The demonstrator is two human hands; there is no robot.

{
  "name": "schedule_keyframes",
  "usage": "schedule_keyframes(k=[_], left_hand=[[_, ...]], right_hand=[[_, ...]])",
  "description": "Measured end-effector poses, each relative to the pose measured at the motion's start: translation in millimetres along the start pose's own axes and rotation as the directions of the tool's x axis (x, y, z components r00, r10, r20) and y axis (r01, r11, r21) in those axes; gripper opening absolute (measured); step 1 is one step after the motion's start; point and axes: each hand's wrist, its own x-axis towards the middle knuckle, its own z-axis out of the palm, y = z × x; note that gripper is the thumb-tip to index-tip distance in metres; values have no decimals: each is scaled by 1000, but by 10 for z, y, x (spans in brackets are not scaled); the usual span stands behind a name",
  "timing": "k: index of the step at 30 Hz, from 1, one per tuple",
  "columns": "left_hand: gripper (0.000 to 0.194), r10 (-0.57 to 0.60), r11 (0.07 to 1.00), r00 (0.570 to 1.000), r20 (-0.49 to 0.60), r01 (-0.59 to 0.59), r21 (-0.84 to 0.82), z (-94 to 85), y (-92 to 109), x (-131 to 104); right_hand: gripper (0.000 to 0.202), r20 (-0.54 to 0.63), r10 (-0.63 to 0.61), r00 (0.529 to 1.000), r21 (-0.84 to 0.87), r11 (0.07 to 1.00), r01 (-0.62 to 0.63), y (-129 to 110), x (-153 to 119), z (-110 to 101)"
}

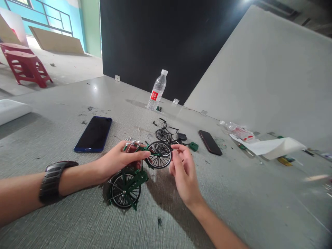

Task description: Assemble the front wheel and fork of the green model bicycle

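Note:
A small green model bicycle [137,180] is tilted over the table, its rear wheel [124,192] low and nearest me. My left hand [129,155] is closed round its front part by the silvery handlebar [132,142], thumb along the fork. At the rim of the black front wheel [162,160], my right hand [184,166] has thumb and fingertips pinched together. Behind the wheel lies a second, black model bicycle [163,135], partly hidden. A green piece [193,146] rests to the right of it.
A blue-edged phone [94,134] lies left, a dark phone [210,142] right. An upright water bottle [157,90] stands at the back. Another bottle [240,132] lies on its side near white paper [269,147]. Black and grey panels [160,41] rise behind; red stools [26,65] stand far left.

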Motion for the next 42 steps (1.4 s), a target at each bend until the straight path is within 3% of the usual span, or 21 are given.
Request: schedule_keyframes(k=[8, 13, 23, 30, 42], left_hand=[[32, 13, 1000, 999, 34, -13, 15, 17, 30, -12], [30, 25, 999, 999, 44, -26, 37, 2, 19, -19], [32, 28, 997, 997, 67, -33, 66, -10, 15, -1], [37, 1, 995, 994, 109, -12, 102, -23, 10, -10], [36, -22, 992, 991, 131, 5, 124, -21, 53, -28]], right_hand=[[39, 2, -79, 997, -8, 997, 79, 4, -16, 0], [29, 81, -39, 996, -88, 995, 46, 38, -23, 11], [23, 152, -63, 986, -92, 993, 78, 44, -37, 17], [19, 214, -157, 964, -109, 977, 183, -28, -31, 31], [20, 336, -178, 925, -172, 954, 246, -31, -34, -5]])
